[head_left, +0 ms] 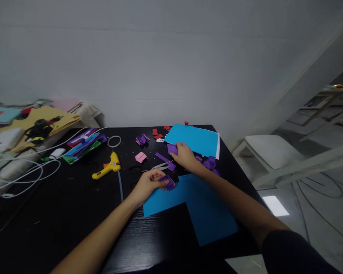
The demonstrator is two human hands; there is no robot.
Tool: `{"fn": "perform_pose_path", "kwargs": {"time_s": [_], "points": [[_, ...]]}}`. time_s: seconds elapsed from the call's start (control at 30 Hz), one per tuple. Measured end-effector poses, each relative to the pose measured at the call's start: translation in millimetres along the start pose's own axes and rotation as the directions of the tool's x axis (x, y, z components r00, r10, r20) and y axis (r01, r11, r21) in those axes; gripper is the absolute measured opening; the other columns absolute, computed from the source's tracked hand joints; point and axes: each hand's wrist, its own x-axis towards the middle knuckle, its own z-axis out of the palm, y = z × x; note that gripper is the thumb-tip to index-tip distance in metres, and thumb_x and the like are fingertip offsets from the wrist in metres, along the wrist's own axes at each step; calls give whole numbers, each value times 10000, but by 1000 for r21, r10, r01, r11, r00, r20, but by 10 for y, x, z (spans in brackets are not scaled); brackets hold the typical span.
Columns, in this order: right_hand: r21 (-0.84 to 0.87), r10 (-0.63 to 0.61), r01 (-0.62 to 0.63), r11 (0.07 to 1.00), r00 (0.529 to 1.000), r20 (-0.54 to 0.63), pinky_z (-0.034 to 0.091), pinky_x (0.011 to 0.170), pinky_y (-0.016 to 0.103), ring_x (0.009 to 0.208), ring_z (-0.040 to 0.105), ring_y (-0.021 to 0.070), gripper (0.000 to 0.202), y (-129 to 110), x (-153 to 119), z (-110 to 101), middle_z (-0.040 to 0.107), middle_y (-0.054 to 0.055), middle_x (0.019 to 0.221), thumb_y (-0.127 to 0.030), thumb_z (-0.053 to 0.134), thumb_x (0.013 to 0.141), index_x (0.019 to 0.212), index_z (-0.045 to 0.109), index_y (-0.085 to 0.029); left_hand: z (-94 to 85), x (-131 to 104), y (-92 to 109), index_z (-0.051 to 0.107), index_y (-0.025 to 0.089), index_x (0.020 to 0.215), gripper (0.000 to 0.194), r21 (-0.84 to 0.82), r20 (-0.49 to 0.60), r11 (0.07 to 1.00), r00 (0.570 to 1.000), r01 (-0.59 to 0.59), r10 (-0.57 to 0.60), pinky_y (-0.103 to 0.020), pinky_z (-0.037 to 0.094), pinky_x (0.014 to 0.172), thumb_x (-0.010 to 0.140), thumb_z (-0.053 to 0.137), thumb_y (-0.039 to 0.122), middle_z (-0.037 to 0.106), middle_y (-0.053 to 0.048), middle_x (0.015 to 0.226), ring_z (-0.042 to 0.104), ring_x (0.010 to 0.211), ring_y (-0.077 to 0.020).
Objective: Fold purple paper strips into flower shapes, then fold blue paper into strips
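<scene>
Hands apart: the left hand (148, 185) pinches a folded purple paper (170, 184) over the blue sheet (208, 213); the right hand (186, 155) touches a purple piece (171, 148), grip unclear. Seemingly picking pieces; the next move calls for separating one cleanly.

Purple pc (170, 185) in L hand (148, 184): matt, creased, paper-like. Purple sq (172, 148) under R hand (185, 154): also matt. Blue sht (211, 217), body side of R hand: smooth matt paper/card. Scissor blades (161, 166) just past L hand: metal, slight sheen. Pink pcs (141, 157) beyond: matt paper. Glue gun (112, 166), left of L hand: smooth plastic. Tabletop (134, 243) nearside: blk, semi-gloss, faint wood-type grain.
</scene>
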Motion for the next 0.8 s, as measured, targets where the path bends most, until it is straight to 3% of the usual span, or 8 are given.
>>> {"fn": "perform_pose_path", "kwargs": {"time_s": [0.17, 0.23, 0.27, 0.37, 0.47, 0.57, 0.8], "points": [[40, -8, 8, 999, 1000, 4, 490, 926, 377, 1078, 654, 297, 229, 16, -36, -18, 708, 184, 1126, -172, 591, 930, 1134, 670, -107, -24, -5, 6, 727, 138, 806, 265, -61, -18, 998, 1000, 14, -15, -258, 519, 618, 656, 898, 273, 730, -27, 689, 640, 602, -137], [117, -17, 18, 993, 1000, -12, 513, 893, 349, 1012, 682, 250, 269, 38, -163, -107, 731, 133, 1090, -167, 560, 933, 1183, 657, -137, -42, 3, -24, 743, 138, 838, 265, -97, -22, 995, 999, 25, -27, -259, 522, 634, 664, 886, 277, 733, -29, 716, 644, 617, -135], [236, -5, 9, 972, 1000, -16, 532, 832, 343, 917, 697, 234, 271, 47, -246, -155, 743, 109, 1011, -165, 554, 922, 1168, 666, -145, -49, 7, -38, 748, 138, 852, 266, -110, -18, 994, 999, 26, -28, -261, 525, 645, 669, 880, 280, 736, -33, 732, 650, 632, -138], [593, 16, -68, 802, 995, 94, 560, 701, 343, 734, 699, 201, 252, 52, -542, -269, 756, 67, 904, -196, 522, 904, 1098, 681, -178, -53, 10, -52, 759, 140, 870, 251, -104, -2, 995, 1000, 12, -12, -267, 518, 651, 693, 859, 287, 741, -44, 760, 649, 651, -144], [821, -49, -157, 550, 975, 219, 585, 817, 368, 860, 733, 199, 213, 32, -828, -293, 765, 69, 955, -227, 561, 887, 1074, 656, -192, -40, 0, -26, 773, 144, 874, 233, -27, -3, 999, 1000, -29, 29, -256, 476, 608, 715, 840, 300, 726, -43, 733, 599, 597, -128], [863, -47, -234, 448, 958, 284, 598, 783, 365, 811, 738, 194, 188, 13, -1021, -222, 755, 30, 900, -254, 627, 865, 1049, 596, -233, -37, -9, -13, 791, 145, 893, 232, 60, -3, 996, 997, -70, 71, -249, 438, 595, 733, 824, 310, 695, -34, 689, 560, 576, -120], [875, 54, -223, 429, 974, 222, 564, 590, 282, 640, 692, 154, 360, -4, -1114, -55, 677, -35, 867, -252, 754, 743, 876, 421, -260, -55, 7, -58, 770, 143, 967, 315, 75, -61, 994, 994, -83, 88, -257, 427, 597, 728, 834, 338, 660, -11, 657, 558, 571, -128]]}}
